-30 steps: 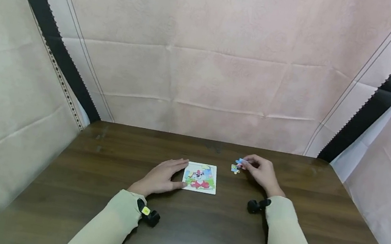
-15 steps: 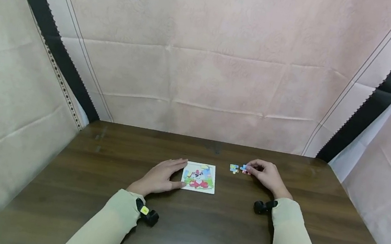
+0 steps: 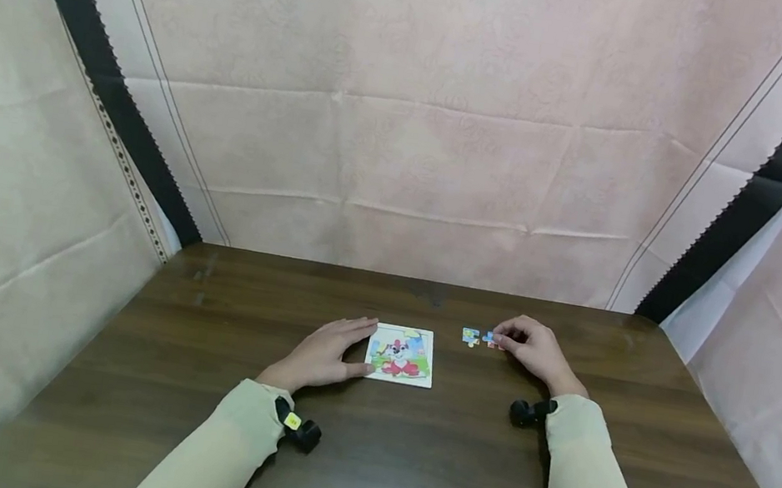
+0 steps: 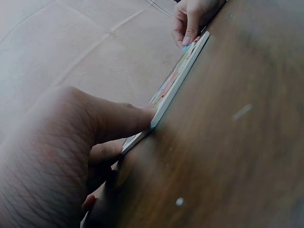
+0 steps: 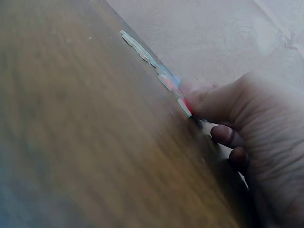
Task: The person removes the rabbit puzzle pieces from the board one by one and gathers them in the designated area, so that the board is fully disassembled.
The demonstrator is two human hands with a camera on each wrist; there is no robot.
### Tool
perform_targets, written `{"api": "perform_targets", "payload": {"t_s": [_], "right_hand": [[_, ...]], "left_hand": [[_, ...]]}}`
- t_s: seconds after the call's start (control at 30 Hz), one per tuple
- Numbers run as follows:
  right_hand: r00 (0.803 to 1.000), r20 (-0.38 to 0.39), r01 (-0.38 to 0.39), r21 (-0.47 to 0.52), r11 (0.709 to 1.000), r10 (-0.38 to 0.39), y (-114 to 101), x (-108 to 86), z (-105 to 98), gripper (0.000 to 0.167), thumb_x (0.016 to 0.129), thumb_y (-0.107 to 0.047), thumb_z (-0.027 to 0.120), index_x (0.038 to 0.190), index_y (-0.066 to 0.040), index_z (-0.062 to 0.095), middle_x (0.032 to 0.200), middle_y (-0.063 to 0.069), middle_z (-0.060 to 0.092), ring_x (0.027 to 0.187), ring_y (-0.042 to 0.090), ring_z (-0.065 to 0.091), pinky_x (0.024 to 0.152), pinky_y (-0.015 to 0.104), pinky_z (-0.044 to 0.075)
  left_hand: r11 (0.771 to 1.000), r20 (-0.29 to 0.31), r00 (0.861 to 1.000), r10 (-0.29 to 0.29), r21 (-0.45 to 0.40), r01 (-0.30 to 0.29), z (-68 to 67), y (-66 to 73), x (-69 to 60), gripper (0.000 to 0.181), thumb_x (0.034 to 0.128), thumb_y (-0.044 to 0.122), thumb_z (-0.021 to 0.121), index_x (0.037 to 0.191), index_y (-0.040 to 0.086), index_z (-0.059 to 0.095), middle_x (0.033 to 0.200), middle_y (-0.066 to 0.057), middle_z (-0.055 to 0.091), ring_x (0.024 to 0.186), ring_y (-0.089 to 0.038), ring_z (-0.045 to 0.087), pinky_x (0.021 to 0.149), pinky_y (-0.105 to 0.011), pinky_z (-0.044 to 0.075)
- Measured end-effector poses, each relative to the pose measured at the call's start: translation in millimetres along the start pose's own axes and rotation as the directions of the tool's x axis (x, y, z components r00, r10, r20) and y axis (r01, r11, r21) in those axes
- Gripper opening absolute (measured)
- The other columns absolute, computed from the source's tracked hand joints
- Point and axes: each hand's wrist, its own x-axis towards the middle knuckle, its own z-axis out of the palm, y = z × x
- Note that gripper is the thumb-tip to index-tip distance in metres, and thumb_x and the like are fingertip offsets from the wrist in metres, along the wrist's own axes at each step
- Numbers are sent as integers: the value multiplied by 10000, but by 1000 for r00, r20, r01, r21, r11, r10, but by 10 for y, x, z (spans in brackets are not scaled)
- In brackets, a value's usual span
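Note:
A small square jigsaw puzzle board (image 3: pixel 400 355) with a white frame and a cartoon animal picture lies flat on the table. My left hand (image 3: pixel 323 352) rests at its left side, the straight fingers touching the upper corner and the thumb the lower one. In the left wrist view, the thumb (image 4: pixel 126 121) lies on the board's edge. To the right of the board, my right hand (image 3: pixel 532 353) pinches a blue and pink jigsaw piece (image 5: pixel 167 81) at table level. Another jigsaw piece (image 3: pixel 471 337) lies just left of it. The right fingers partly hide the held piece.
The dark wooden table (image 3: pixel 403 465) extends around both hands. Pale fabric walls (image 3: pixel 404 153) stand behind and on both sides, with black bands (image 3: pixel 102 66) along the corners. A black camera (image 3: pixel 306 436) sits at the left wrist and another camera (image 3: pixel 523 414) at the right.
My right hand has moved right and a little down with its jigsaw piece, away from above the other piece, and then stayed nearly still. The left hand and board keep their places.

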Motion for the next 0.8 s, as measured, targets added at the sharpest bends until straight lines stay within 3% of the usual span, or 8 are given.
{"api": "perform_targets", "payload": {"t_s": [0.43,0.8], "right_hand": [[1000,-12,13,-38,999,-14,9,-13,18,81,952,-243,724,1002,-188,758,949,-18,647,817,184,550,718,365,462],[1000,-1,5,-9,1000,-5,6,-2,5,91,955,-256,720,1007,-190,754,952,-8,644,825,205,551,732,392,467]], "left_hand": [[1000,-1,1000,11,1,-11,-5,8,-11,783,942,568,613,1568,158,384,1624,27,322,1499,-213,275,1206,-482,219],[1000,-1,1000,-2,-1,2,9,-3,1,791,937,577,613,1574,176,370,1630,43,308,1504,-195,256,1209,-480,211]]}}
